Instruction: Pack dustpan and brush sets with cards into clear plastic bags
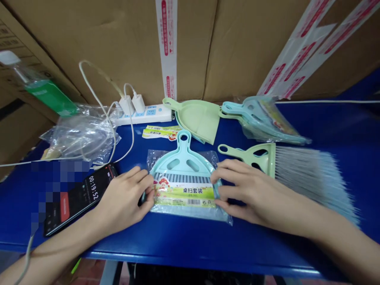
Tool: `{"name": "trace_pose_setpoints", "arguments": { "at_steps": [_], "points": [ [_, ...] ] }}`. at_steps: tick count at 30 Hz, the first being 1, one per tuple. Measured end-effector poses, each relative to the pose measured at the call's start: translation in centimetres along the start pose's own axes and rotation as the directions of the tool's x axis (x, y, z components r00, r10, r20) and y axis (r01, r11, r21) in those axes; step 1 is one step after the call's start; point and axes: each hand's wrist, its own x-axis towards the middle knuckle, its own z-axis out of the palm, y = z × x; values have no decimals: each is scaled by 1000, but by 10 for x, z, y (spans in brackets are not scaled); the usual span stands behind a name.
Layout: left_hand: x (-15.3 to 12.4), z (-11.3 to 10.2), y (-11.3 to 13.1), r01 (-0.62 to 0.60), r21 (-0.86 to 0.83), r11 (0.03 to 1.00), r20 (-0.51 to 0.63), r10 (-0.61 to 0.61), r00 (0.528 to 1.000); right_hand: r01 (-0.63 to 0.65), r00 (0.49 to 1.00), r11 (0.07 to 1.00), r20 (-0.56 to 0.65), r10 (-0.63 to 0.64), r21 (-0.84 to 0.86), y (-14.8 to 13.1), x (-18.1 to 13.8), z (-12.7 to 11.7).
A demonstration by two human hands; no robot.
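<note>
A light blue mini broom and dustpan set (184, 166) lies in a clear plastic bag on the blue table (190, 237), with a green and yellow label band (185, 194) across it. My left hand (124, 198) pinches the left end of the band, fingers closed on the bag's edge. My right hand (243, 190) presses the right end of the band, fingers curled on the bag. A green brush (267, 158) with long grey bristles lies just right of my right hand.
A green dustpan (198, 118) and a bagged stack of blue sets (264, 118) lie behind. A loose label (160, 132), a white power strip (145, 113) with chargers, crumpled plastic bags (83, 134), a bottle (44, 89) and a phone (77, 198) sit at left. Cardboard boxes (118, 47) wall the back.
</note>
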Motion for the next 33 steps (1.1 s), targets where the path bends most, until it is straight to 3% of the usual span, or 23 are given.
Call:
{"name": "trace_pose_setpoints", "arguments": {
  "at_steps": [8,16,25,33],
  "points": [
    [-1,0,2,54,-69,996,14,-53,998,-252,967,968,47,252,-5,-5,0,11],
    [-3,-3,2,233,-205,951,163,-201,966,-404,913,915,-76,402,-13,-13,-1,25],
    [-3,-5,1,183,-311,933,156,-140,978,-345,938,937,-6,346,51,-12,1,16],
    [-4,-5,3,193,-179,965,229,-150,962,-317,948,944,36,315,96,-9,2,14]
  ]
}}
